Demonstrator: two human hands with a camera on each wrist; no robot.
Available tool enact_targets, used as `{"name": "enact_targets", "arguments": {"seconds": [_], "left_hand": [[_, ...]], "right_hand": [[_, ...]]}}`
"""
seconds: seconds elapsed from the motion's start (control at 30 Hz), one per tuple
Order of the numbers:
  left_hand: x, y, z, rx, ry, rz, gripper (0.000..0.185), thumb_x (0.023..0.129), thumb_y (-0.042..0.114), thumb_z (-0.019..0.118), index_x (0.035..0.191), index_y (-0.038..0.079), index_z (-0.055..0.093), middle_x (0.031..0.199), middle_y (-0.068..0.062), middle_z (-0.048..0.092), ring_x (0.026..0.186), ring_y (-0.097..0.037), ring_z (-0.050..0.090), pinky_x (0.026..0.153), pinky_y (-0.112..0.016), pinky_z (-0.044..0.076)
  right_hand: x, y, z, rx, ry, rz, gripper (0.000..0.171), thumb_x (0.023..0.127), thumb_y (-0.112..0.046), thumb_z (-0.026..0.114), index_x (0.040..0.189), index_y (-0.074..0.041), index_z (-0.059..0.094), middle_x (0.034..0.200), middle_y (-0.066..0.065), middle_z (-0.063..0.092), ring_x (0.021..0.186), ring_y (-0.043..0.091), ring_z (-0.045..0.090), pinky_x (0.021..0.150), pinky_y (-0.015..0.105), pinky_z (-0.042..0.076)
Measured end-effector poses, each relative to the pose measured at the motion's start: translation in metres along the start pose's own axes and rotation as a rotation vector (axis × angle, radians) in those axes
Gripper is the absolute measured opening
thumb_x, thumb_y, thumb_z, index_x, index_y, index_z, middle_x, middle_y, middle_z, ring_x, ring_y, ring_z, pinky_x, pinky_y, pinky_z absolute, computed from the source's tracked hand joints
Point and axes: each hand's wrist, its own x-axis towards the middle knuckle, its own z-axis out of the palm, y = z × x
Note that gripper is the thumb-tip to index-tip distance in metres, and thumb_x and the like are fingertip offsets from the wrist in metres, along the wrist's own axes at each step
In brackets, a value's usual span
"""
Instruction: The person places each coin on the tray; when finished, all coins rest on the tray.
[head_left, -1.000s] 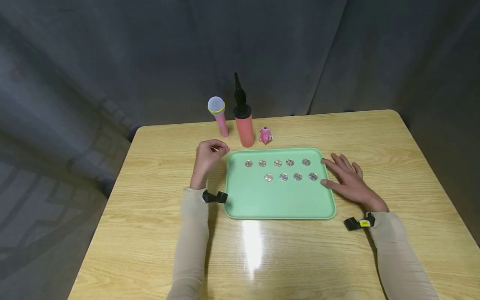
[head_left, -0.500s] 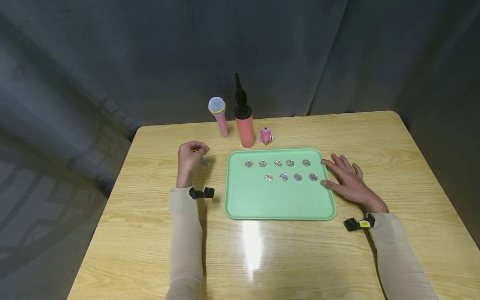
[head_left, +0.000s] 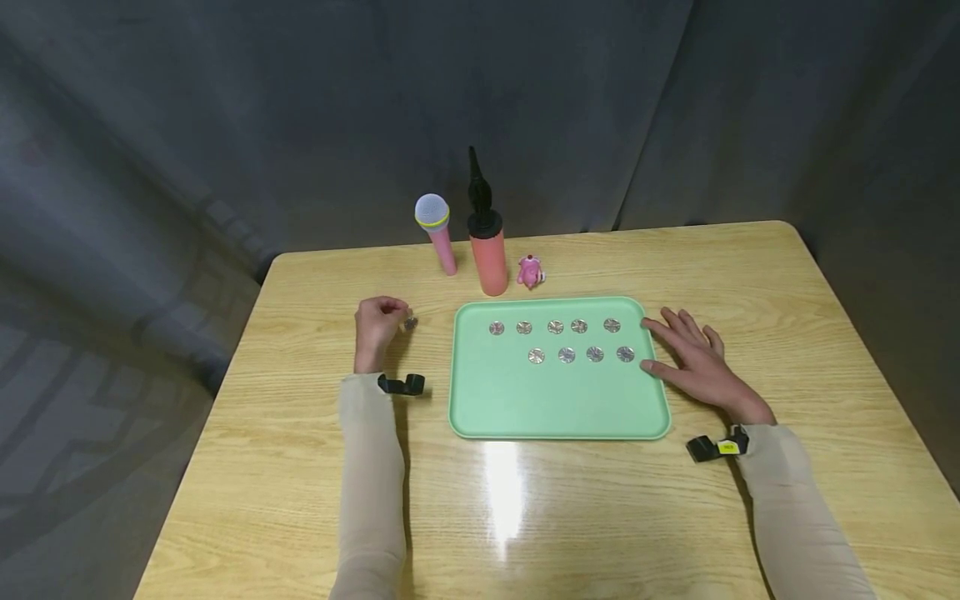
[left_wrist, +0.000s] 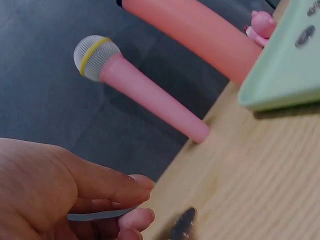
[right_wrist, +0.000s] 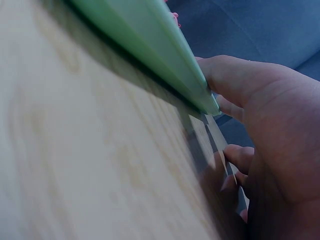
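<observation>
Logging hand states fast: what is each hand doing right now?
Left hand: fingers pinch a thin silver disc above the table.
Right hand: open, flat on the table, touching the green tray.

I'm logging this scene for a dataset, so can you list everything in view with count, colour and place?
tray: one, mint green, table centre.
coins on tray: nine, silver, two rows at its far end.
loose coin: one, silver, on the table by the left hand; another pinched in the fingers.
microphone: one, pink, upright behind the tray.
pump: one, red with black top, beside it.
figurine: one, pink.
table: one, light wood.
left hand: curled.
right hand: flat at the tray's right edge.
</observation>
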Motion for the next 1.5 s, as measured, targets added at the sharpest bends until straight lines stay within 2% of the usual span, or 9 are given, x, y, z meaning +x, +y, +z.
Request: {"name": "enact_targets", "arguments": {"seconds": [0.27, 0.57, 0.87, 1.1, 1.33, 1.5], "left_hand": [[0.003, -0.012, 0.000, -0.011, -0.060, -0.043, 0.015, 0.087, 0.001, 0.068, 0.098, -0.007, 0.072, 0.095, -0.022, 0.075, 0.068, -0.010, 0.064, 0.058, -0.018, 0.045], [0.001, -0.012, 0.002, 0.150, -0.048, -0.032, 0.016, 0.084, 0.010, 0.077, 0.093, -0.002, 0.073, 0.077, -0.003, 0.061, 0.064, -0.011, 0.049, 0.057, -0.022, 0.039], [0.001, -0.012, 0.002, 0.172, -0.064, -0.013, 0.015, 0.084, 0.009, 0.078, 0.092, -0.002, 0.073, 0.076, -0.003, 0.062, 0.065, -0.012, 0.049, 0.058, -0.024, 0.038], [0.000, -0.011, 0.005, 0.225, -0.055, -0.010, 0.015, 0.085, 0.012, 0.078, 0.095, 0.000, 0.073, 0.083, -0.007, 0.065, 0.069, -0.015, 0.050, 0.061, -0.025, 0.038], [0.000, -0.010, 0.010, 0.345, -0.043, 0.040, 0.012, 0.088, 0.013, 0.074, 0.095, 0.003, 0.073, 0.094, -0.013, 0.070, 0.081, -0.023, 0.057, 0.066, -0.029, 0.038], [0.000, -0.011, 0.010, 0.372, -0.041, 0.046, 0.013, 0.089, 0.013, 0.074, 0.096, 0.003, 0.071, 0.094, -0.014, 0.069, 0.082, -0.024, 0.058, 0.066, -0.029, 0.038]], "right_hand": [[0.000, 0.001, 0.000, -0.003, 0.000, -0.006, 0.071, 0.095, -0.032, 0.065, 0.156, -0.014, 0.033, 0.165, 0.030, 0.009, 0.154, 0.049, -0.004, 0.114, 0.071, -0.011], [0.000, 0.000, 0.000, -0.008, -0.005, -0.004, 0.071, 0.096, -0.033, 0.064, 0.156, -0.014, 0.032, 0.165, 0.030, 0.008, 0.154, 0.049, -0.005, 0.114, 0.071, -0.011], [0.001, 0.001, -0.001, -0.010, -0.003, -0.005, 0.071, 0.096, -0.032, 0.064, 0.156, -0.013, 0.032, 0.165, 0.030, 0.009, 0.154, 0.049, -0.004, 0.114, 0.072, -0.010], [0.001, 0.001, -0.001, -0.007, -0.003, -0.013, 0.072, 0.095, -0.031, 0.065, 0.156, -0.014, 0.032, 0.165, 0.031, 0.009, 0.154, 0.050, -0.004, 0.113, 0.072, -0.011], [0.002, 0.001, -0.001, -0.009, -0.002, -0.010, 0.072, 0.096, -0.032, 0.065, 0.156, -0.014, 0.032, 0.165, 0.031, 0.009, 0.154, 0.050, -0.004, 0.113, 0.072, -0.011], [0.001, 0.002, 0.000, -0.016, -0.004, -0.008, 0.072, 0.095, -0.032, 0.065, 0.156, -0.014, 0.032, 0.165, 0.031, 0.010, 0.154, 0.050, -0.004, 0.113, 0.072, -0.011]]}}
